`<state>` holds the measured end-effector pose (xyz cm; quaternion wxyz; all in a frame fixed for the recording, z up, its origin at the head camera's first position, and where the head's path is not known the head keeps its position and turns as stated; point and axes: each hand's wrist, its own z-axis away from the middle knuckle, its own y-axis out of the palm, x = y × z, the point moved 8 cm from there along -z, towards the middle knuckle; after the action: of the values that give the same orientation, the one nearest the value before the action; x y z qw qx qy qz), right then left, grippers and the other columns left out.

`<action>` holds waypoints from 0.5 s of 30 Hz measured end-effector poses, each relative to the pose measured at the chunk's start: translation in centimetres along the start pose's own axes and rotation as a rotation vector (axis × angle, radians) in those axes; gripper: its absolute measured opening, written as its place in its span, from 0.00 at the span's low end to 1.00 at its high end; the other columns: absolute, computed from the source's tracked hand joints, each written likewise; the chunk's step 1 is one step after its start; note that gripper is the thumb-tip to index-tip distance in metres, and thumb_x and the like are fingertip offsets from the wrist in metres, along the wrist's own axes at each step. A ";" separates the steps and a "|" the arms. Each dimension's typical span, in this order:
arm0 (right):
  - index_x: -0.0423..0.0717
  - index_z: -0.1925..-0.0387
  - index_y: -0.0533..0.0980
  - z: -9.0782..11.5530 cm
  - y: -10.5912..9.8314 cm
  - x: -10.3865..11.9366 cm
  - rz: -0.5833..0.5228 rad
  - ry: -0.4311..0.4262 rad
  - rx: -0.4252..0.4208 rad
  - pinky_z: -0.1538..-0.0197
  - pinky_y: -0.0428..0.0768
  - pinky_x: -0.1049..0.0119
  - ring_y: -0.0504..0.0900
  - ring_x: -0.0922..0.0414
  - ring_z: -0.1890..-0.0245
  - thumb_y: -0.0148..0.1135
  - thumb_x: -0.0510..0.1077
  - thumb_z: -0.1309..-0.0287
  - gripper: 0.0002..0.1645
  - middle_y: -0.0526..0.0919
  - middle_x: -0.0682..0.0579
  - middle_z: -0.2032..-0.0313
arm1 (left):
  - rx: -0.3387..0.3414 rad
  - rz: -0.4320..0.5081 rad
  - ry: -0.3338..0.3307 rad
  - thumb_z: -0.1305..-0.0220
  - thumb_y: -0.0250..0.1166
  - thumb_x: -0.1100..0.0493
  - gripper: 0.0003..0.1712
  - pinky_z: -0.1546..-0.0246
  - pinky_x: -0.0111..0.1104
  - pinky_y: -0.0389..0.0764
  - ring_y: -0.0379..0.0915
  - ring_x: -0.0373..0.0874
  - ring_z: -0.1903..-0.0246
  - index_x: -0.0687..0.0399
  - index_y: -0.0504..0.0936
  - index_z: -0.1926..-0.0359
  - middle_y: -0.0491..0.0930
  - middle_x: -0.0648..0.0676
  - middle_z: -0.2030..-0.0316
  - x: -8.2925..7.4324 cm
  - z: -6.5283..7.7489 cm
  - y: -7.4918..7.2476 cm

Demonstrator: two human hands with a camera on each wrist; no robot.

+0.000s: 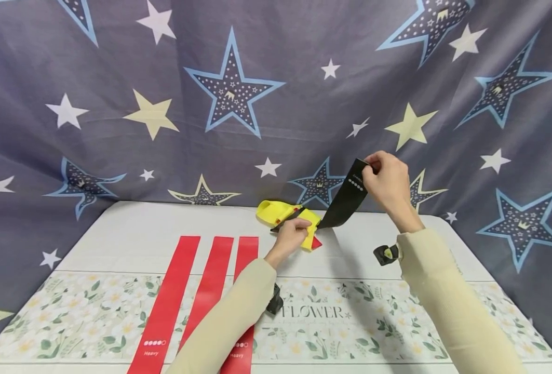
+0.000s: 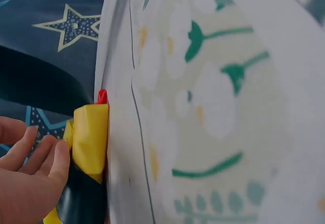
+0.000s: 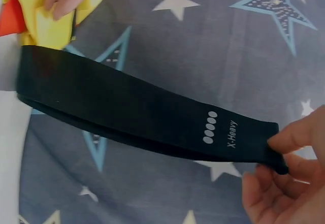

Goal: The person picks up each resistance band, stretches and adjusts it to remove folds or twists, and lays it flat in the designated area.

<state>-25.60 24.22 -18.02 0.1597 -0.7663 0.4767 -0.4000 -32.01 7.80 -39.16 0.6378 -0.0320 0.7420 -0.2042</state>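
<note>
In the head view my right hand (image 1: 390,182) pinches one end of a black loop resistance band (image 1: 346,197), raised above the table. The band is marked "X-Heavy" in the right wrist view, and its lower end hangs down to a yellow band pile. My left hand (image 1: 291,239) touches that yellow resistance band (image 1: 276,212), its fingers fairly relaxed against the pile (image 2: 91,137). A dark band crosses the yellow one, and a red corner (image 1: 316,242) pokes out beneath. Just how the bands overlap is hidden.
Red bands marked "Heavy" lie side by side on the left: an outer one (image 1: 168,296), a middle one (image 1: 213,280) and an inner one (image 1: 246,249). The white table (image 1: 131,223) has a floral strip, and a star-patterned curtain (image 1: 276,135) hangs behind it.
</note>
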 end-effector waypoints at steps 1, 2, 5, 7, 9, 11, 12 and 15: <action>0.35 0.63 0.80 -0.1 -0.1 0.3 0.000 -0.015 0.009 0.64 0.72 0.57 0.78 0.45 0.71 0.50 0.35 0.46 0.14 0.83 0.38 0.70 | 0.006 -0.021 0.021 0.38 0.52 0.69 0.19 0.45 0.41 0.76 0.76 0.53 0.48 0.64 0.79 0.47 0.80 0.61 0.49 -0.2 0.0 0.1; 0.35 0.63 0.80 -0.2 -0.1 0.6 -0.001 -0.027 0.026 0.65 0.72 0.58 0.78 0.45 0.71 0.50 0.35 0.45 0.14 0.84 0.38 0.70 | 0.008 -0.038 0.040 0.39 0.53 0.69 0.20 0.45 0.42 0.76 0.76 0.53 0.48 0.64 0.78 0.46 0.80 0.62 0.48 -0.5 0.1 0.2; 0.36 0.63 0.81 -0.1 0.1 1.2 -0.026 -0.029 0.104 0.67 0.73 0.63 0.79 0.50 0.73 0.51 0.36 0.45 0.13 0.85 0.39 0.70 | 0.021 -0.060 0.068 0.39 0.54 0.68 0.20 0.43 0.43 0.75 0.76 0.54 0.47 0.64 0.77 0.45 0.79 0.62 0.47 -1.1 0.3 0.5; 0.36 0.63 0.80 0.3 0.8 1.4 -0.078 0.010 0.189 0.69 0.76 0.68 0.80 0.56 0.75 0.52 0.36 0.45 0.13 0.84 0.40 0.69 | 0.030 -0.061 0.066 0.37 0.55 0.66 0.20 0.43 0.43 0.74 0.76 0.54 0.47 0.64 0.77 0.45 0.79 0.61 0.47 -1.3 0.3 0.8; 0.33 0.61 0.78 0.9 1.6 1.3 -0.199 0.091 0.290 0.70 0.80 0.70 0.80 0.61 0.77 0.53 0.36 0.44 0.12 0.83 0.40 0.69 | 0.042 -0.054 0.060 0.36 0.55 0.63 0.19 0.43 0.43 0.74 0.76 0.54 0.47 0.63 0.77 0.45 0.79 0.61 0.47 -1.3 0.3 1.1; 0.29 0.59 0.75 1.7 2.7 1.1 -0.361 0.200 0.382 0.70 0.83 0.71 0.80 0.64 0.79 0.52 0.34 0.42 0.12 0.81 0.42 0.69 | 0.048 -0.050 0.051 0.34 0.54 0.62 0.19 0.43 0.43 0.74 0.76 0.53 0.47 0.63 0.77 0.44 0.79 0.61 0.48 -1.3 0.4 1.3; 0.28 0.59 0.73 2.2 3.2 0.9 -0.454 0.263 0.421 0.69 0.83 0.70 0.80 0.65 0.79 0.52 0.33 0.42 0.11 0.79 0.44 0.69 | 0.044 -0.049 0.049 0.34 0.53 0.61 0.19 0.43 0.43 0.74 0.76 0.53 0.47 0.63 0.76 0.45 0.79 0.61 0.48 -1.3 0.4 1.4; 0.29 0.60 0.67 3.8 4.8 0.4 -0.727 0.435 0.489 0.63 0.84 0.70 0.79 0.65 0.77 0.49 0.29 0.41 0.08 0.73 0.50 0.68 | 0.027 -0.040 0.034 0.35 0.53 0.61 0.20 0.43 0.43 0.74 0.76 0.53 0.47 0.62 0.75 0.44 0.79 0.61 0.48 -1.1 0.7 1.4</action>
<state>-25.51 20.95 -23.19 0.0817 -0.7219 0.0925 -0.6809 -30.82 9.27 -38.65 0.6213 -0.0348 0.7491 -0.2271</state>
